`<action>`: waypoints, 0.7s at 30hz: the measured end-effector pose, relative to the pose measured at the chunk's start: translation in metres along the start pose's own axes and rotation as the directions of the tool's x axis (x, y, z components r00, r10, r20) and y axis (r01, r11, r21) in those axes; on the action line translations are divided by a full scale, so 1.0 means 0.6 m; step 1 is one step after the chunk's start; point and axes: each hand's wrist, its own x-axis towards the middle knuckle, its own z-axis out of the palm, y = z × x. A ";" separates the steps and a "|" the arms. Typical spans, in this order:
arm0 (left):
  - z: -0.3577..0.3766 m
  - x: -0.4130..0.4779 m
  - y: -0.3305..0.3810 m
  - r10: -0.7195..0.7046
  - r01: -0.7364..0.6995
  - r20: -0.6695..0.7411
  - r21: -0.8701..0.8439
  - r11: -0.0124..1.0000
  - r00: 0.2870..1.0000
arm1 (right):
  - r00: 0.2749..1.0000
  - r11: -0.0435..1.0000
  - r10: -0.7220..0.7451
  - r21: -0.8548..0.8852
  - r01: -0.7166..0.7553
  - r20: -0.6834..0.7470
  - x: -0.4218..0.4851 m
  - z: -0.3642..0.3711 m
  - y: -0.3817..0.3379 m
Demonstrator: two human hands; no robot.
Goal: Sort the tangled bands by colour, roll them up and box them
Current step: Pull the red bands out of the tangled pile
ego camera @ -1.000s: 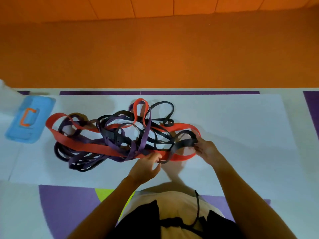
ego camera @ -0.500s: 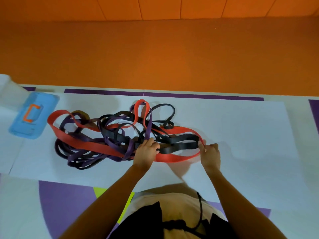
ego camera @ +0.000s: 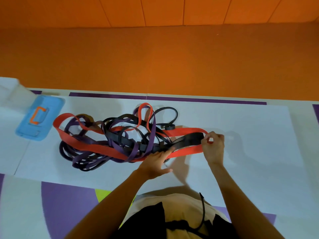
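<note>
Red, purple and black tangled bands (ego camera: 103, 149) lie in one messy heap on the white sheet (ego camera: 250, 135). The right hand (ego camera: 214, 147) pinches the end of the wide black band (ego camera: 188, 139) (some red shows in the pinch too). The left hand (ego camera: 155, 163) presses flat on the heap, fingers straight. I think a slow sideways pull works best, so knots don't tighten. The blue case (ego camera: 51, 107) has no words I can read.

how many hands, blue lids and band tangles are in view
hands: 2 (left hand, right hand)
blue lid: 1
band tangle: 1, with red, purple and black mixed
total: 4
</note>
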 end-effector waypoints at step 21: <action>-0.144 -0.151 -0.131 -0.180 0.203 -0.184 0.115 0.973 0.966 | 0.933 0.742 0.306 0.662 -0.108 -0.191 -0.050 0.073 -0.128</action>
